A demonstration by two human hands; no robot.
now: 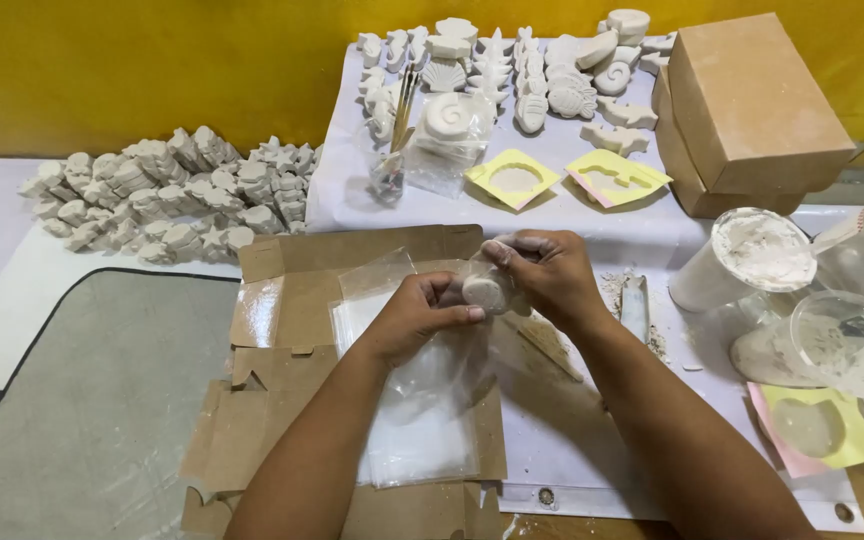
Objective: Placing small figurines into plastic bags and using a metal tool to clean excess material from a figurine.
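My left hand (414,316) and my right hand (548,276) meet over a flattened cardboard sheet (282,300). Between them sits a small round white plaster piece (485,293) inside a clear plastic bag (422,400). My left thumb presses on the piece through the plastic. My right hand's fingers pinch the top of the bag just above the piece. The rest of the bag hangs down over a stack of more clear bags lying on the cardboard.
Several white plaster shapes lie in a pile at the left (167,195) and in rows at the back (512,60). Two yellow moulds (512,178) (616,176), a brush jar (392,160), cardboard boxes (752,110), a powder cup (747,255) and clear cups (847,345) stand around.
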